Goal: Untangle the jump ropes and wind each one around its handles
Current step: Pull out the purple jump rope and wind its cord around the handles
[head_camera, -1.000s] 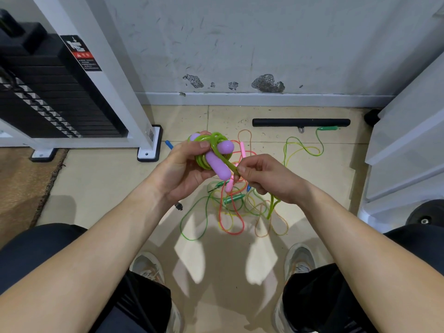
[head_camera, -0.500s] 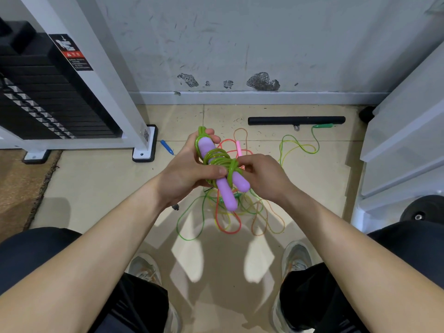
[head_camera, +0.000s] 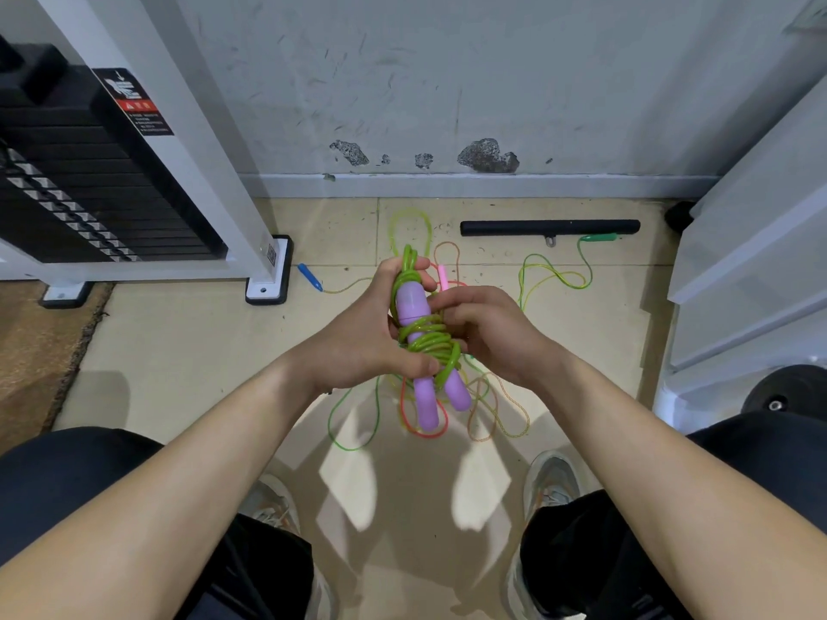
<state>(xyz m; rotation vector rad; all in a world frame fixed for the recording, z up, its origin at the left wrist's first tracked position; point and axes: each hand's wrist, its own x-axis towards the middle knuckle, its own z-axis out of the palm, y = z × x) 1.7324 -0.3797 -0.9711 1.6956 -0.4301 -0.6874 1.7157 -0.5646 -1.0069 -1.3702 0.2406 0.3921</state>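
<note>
The left hand (head_camera: 362, 337) holds two purple handles (head_camera: 424, 398) side by side. Its fingers curl round them and its thumb presses across the front. The green rope (head_camera: 429, 340) is wound round the handles in many loops, up in the air between both hands. The right hand (head_camera: 490, 333) curls its fingers onto the green rope from the side. The tips are hidden, so how they pinch is hard to see. A pile of thin ropes (head_camera: 485, 409) lies on the floor below, partly hidden. A pink handle (head_camera: 443, 276) peeks out behind the fingers.
</note>
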